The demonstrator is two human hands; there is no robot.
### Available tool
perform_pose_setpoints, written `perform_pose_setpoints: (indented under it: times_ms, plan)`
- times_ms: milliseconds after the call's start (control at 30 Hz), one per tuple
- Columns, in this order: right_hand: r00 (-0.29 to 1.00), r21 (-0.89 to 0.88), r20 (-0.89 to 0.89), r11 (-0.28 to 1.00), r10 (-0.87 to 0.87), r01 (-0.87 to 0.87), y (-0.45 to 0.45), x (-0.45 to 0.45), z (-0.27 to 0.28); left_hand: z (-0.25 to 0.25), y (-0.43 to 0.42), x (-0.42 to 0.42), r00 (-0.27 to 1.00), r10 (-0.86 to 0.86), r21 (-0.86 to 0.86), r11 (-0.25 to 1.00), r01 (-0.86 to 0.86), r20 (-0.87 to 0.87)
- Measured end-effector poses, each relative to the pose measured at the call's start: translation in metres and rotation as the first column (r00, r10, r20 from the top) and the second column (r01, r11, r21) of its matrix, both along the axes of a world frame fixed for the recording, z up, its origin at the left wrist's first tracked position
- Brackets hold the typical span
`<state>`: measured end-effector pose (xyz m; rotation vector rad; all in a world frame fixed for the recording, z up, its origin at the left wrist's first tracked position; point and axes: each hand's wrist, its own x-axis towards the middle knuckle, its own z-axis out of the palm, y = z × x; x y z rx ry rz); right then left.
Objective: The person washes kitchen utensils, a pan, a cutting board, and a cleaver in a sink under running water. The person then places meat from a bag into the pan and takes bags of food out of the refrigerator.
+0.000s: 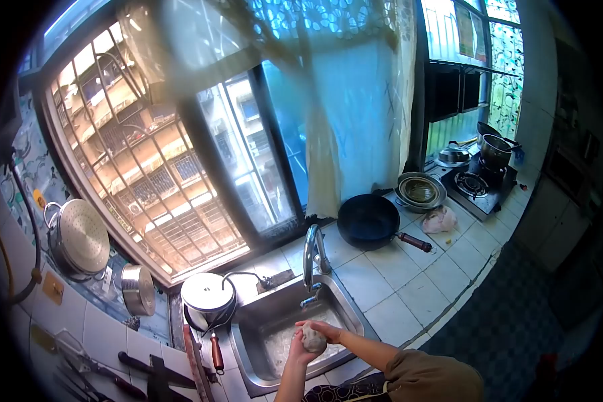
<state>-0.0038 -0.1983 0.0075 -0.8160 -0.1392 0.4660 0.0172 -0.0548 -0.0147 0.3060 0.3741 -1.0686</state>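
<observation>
Over the steel sink (pixel 248 358), both my hands are wrapped round a pale greyish lump (pixel 313 340). My left hand (pixel 297 350) cups it from the lower left, and my right hand (pixel 325 329) covers its top and right side. What the lump is made of cannot be told. Behind my hands, the curved chrome faucet (pixel 309 258) rises at the sink's back edge. Something whitish lies wet on the sink's bottom, too unclear to name.
Left of the sink stands a lidded pot (pixel 208 292) with a red-brown handle. A black wok (pixel 368 222), stacked bowls (pixel 420 191) and a plastic bag (pixel 439 220) are on the tiled counter. Farther right is a gas stove (pixel 479 186). Knives (pixel 157 378) lie lower left.
</observation>
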Motion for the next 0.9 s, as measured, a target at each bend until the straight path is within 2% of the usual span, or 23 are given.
perform_pose_setpoints:
  times_ms: [33, 100, 133, 200, 233, 300, 333, 367, 433, 467, 500, 567, 600, 667, 700, 767, 800, 833, 900]
  plan:
    - [0.999, -0.009, 0.04, 1.0, 0.0, 0.001, 0.0, 0.0, -0.004, 0.005, 0.002, -0.004, 0.999, 0.014, -0.021, 1.0, -0.013, 0.034]
    - [0.998, -0.131, 0.065, 0.991, 0.013, -0.004, -0.004, -0.001, 0.006, 0.018, 0.003, -0.015, 0.967, 0.062, -0.013, 0.998, -0.06, 0.248]
    - [0.997, -0.141, 0.066, 0.99, 0.029, -0.019, -0.004, 0.0, 0.008, 0.025, 0.004, -0.02, 0.966, 0.079, -0.024, 0.997, -0.075, 0.248]
    - [0.996, -0.085, 0.085, 0.996, 0.042, -0.035, -0.003, 0.003, 0.013, 0.041, 0.004, -0.03, 0.92, -0.07, 0.058, 0.997, 0.052, 0.386]
    - [0.995, -0.094, 0.085, 0.994, 0.058, -0.05, -0.002, 0.004, 0.017, 0.049, 0.002, -0.034, 0.921, -0.052, 0.049, 0.998, 0.036, 0.386]
    - [0.992, -0.16, 0.072, 0.983, 0.101, -0.088, 0.002, 0.008, 0.036, 0.061, -0.003, -0.04, 0.877, -0.102, 0.223, 0.975, -0.005, 0.469]
    - [0.984, -0.182, 0.124, 0.978, 0.125, -0.101, 0.004, 0.014, 0.038, 0.045, -0.003, -0.033, 0.863, -0.135, 0.284, 0.959, -0.01, 0.487]
    - [0.977, -0.194, 0.159, 0.975, 0.14, -0.108, 0.006, 0.017, 0.046, 0.051, -0.006, -0.03, 0.855, -0.176, 0.432, 0.9, -0.061, 0.488]
    - [0.97, -0.291, 0.162, 0.948, 0.183, -0.13, 0.009, 0.032, 0.047, 0.019, -0.007, -0.012, 0.828, -0.148, 0.349, 0.935, -0.061, 0.541]
    - [0.968, -0.327, 0.201, 0.942, 0.148, -0.076, 0.011, 0.038, 0.046, 0.023, -0.01, -0.011, 0.868, -0.078, 0.374, 0.918, -0.129, 0.491]
    - [0.963, -0.351, 0.235, 0.935, 0.135, -0.046, 0.014, 0.047, 0.046, 0.055, -0.013, -0.017, 0.831, -0.085, 0.482, 0.845, -0.232, 0.55]
    - [0.974, -0.443, 0.2, 0.897, 0.107, -0.008, 0.018, 0.05, 0.052, 0.037, -0.022, -0.008, 0.678, -0.058, 0.444, 0.795, -0.413, 0.733]
    - [0.974, -0.445, 0.2, 0.896, 0.11, -0.01, 0.022, 0.054, 0.047, 0.024, -0.023, -0.002, 0.678, -0.055, 0.443, 0.795, -0.415, 0.733]
    - [0.979, -0.521, 0.192, 0.853, 0.071, 0.04, 0.03, 0.063, 0.03, -0.001, -0.021, 0.004, 0.692, -0.346, 0.737, 0.542, -0.403, 0.633]
    - [0.979, -0.521, 0.191, 0.853, 0.076, 0.035, 0.034, 0.067, 0.02, -0.009, -0.021, 0.005, 0.695, -0.343, 0.738, 0.54, -0.405, 0.632]
    - [0.987, -0.543, 0.158, 0.833, -0.026, 0.109, 0.042, 0.071, 0.008, -0.019, -0.022, 0.003, 0.584, -0.526, 0.767, 0.239, -0.596, 0.618]
    - [0.988, -0.545, 0.151, 0.833, -0.016, 0.097, 0.045, 0.072, 0.006, -0.022, -0.025, -0.001, 0.456, -0.55, 0.595, 0.097, -0.798, 0.7]
    - [0.985, -0.591, 0.137, 0.789, -0.107, 0.168, 0.049, 0.074, 0.004, -0.025, -0.026, 0.0, 0.472, -0.542, 0.605, 0.088, -0.791, 0.695]
    - [0.957, -0.682, 0.133, 0.677, -0.256, 0.276, 0.057, 0.072, 0.001, -0.008, -0.024, 0.001, 0.515, -0.689, 0.713, 0.003, -0.702, 0.51]
